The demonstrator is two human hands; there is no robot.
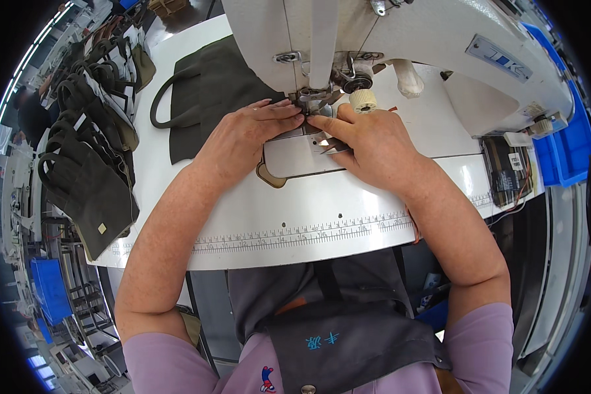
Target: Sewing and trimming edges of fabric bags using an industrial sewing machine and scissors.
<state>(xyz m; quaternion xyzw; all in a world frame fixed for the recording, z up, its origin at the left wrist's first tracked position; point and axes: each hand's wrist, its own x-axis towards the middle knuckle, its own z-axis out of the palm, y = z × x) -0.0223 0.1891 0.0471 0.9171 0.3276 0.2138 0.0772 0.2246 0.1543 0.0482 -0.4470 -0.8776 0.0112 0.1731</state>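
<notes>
A dark green fabric piece [210,85] with a loop handle [167,98] lies on the white sewing table, its right edge running under the sewing machine's presser foot [306,102]. My left hand [246,134] rests on the fabric's near edge, fingers stretched out flat toward the foot. From the other side my right hand [377,144] reaches in, its index fingertip just in front of the foot. Metal thread snips [331,147] sit in the curl of that hand, blades pointing left. What lies right under the fingertips is hidden.
The sewing machine's white head [433,39] rises over the work. Several similar dark pieces with handles [88,177] are heaped at the table's left edge. A printed ruler strip [295,235] follows the front edge. Blue bins [568,141] stand at the right.
</notes>
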